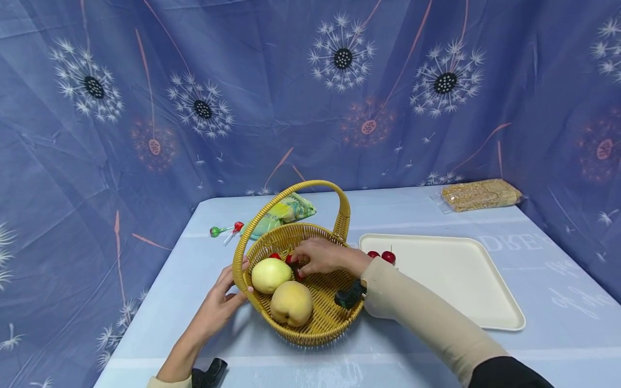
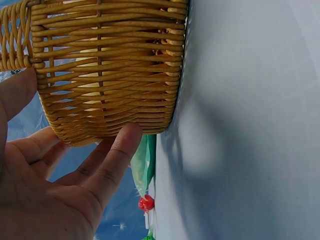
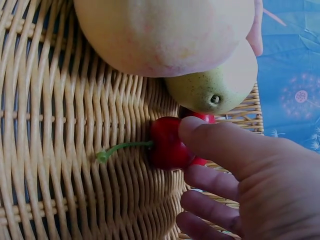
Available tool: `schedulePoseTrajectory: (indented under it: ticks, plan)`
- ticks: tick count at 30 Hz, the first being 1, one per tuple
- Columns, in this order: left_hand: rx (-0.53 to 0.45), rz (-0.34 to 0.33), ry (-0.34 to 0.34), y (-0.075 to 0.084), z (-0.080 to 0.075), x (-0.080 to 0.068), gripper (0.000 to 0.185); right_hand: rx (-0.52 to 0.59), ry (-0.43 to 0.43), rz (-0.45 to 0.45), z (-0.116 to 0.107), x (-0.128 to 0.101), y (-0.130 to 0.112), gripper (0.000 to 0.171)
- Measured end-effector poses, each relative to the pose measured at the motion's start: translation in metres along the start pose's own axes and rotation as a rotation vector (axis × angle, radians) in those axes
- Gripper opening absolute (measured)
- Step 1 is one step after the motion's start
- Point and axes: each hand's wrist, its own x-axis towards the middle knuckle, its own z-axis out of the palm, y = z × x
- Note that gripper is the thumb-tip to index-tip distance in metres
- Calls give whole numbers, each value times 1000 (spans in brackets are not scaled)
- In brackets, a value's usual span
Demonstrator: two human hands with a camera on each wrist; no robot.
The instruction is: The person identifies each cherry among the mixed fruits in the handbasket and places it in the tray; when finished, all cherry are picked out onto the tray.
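A woven yellow basket (image 1: 335, 318) with an arched handle stands on the blue cloth. In it lie a pale green pear (image 1: 270, 275), a peach (image 1: 291, 303) and red cherries (image 1: 275, 256). My right hand (image 1: 297, 262) reaches into the basket. In the right wrist view its thumb (image 3: 215, 140) lies on a cherry (image 3: 165, 145) with a green stem, and the other fingers curl just below, pinching it. My left hand (image 1: 236, 286) rests with straight fingers against the basket's left outer wall (image 2: 110, 75), the thumb up at the rim.
A cream tray (image 1: 461, 285) lies right of the basket with two cherries (image 1: 381, 255) at its near left corner. Behind the basket are a green packet (image 1: 288, 211) and two lollipops (image 1: 223, 230). A cracker pack (image 1: 480, 194) sits at the far right.
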Motion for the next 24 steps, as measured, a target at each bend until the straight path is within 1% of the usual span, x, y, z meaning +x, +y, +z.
schedulePoseTrajectory:
  ticks: [7, 15, 24]
  plan:
    - [-3, 7, -4, 0, -1, 0, 56, -34, -29, 12, 3, 0, 1, 34]
    - [-3, 5, -6, -1, -1, 0, 57, -52, -43, 34, 7, -1, 1, 35]
    - [-7, 28, 0, -2, 0, 0, 55, -44, -27, 24, 5, -2, 1, 34]
